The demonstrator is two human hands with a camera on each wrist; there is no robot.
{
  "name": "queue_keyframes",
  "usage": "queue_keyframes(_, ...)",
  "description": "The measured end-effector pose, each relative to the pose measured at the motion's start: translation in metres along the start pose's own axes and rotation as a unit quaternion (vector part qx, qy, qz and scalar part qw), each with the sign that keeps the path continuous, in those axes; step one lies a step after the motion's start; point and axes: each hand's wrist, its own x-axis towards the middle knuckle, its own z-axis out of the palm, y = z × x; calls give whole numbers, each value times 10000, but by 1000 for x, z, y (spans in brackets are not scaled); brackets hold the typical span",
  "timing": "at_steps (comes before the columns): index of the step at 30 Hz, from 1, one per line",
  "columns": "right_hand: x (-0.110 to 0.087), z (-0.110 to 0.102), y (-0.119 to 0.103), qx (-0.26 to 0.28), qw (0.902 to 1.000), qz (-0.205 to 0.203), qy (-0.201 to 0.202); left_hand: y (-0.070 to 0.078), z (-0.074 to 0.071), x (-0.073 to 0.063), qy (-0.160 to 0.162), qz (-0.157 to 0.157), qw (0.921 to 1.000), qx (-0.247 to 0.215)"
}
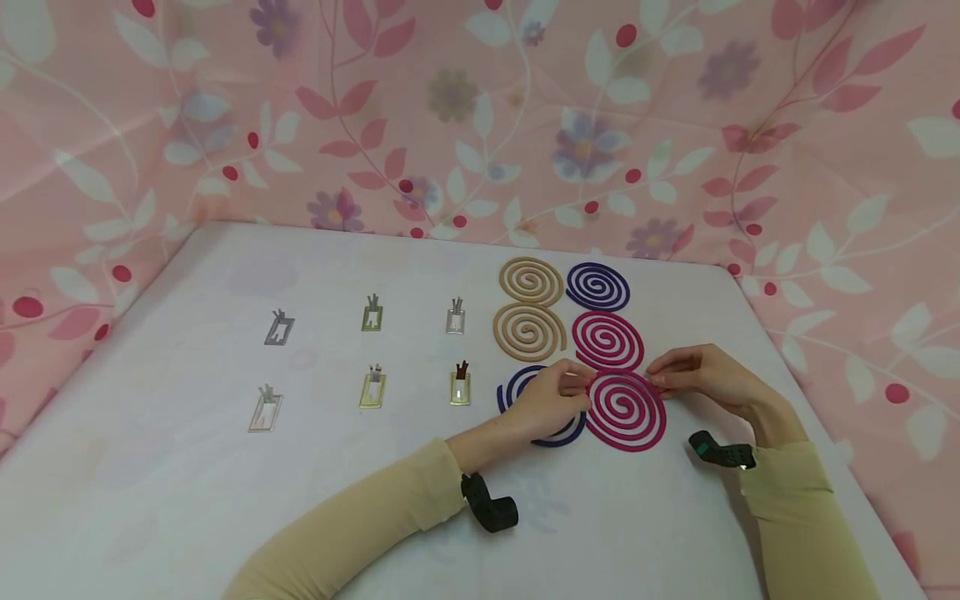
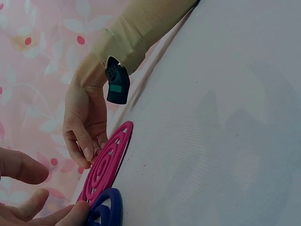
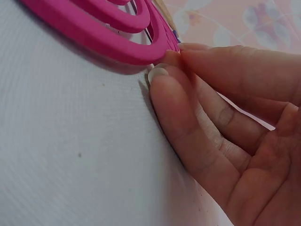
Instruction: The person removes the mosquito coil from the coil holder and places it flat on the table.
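A pink mosquito coil (image 1: 622, 410) lies nearest the front in the right column, with both hands at its edge. My left hand (image 1: 550, 398) pinches its upper-left rim, reaching across a dark blue coil (image 1: 558, 437) and partly hiding it. My right hand (image 1: 705, 377) has thumb and fingertip on the opposite rim. In the right wrist view, that thumb (image 3: 171, 101) meets the coil's edge close to the table. A second pink coil (image 1: 607, 340) adjoins this one on the far side. Left fingertips are partly cut off in the left wrist view.
Two tan coils (image 1: 528, 332) and another dark blue coil (image 1: 597, 286) lie behind. Several small metal coil stands (image 1: 460, 389) are spread in two rows on the left of the white-covered table (image 1: 150, 500). Pink floral cloth (image 1: 450, 125) rises around the back and sides.
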Motion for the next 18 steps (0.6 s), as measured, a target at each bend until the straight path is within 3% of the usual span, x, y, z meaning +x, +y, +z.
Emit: queue_keyframes(18, 0, -2, 3, -89, 9999, 88, -57, -1, -3, 1, -101, -20, 9999, -115)
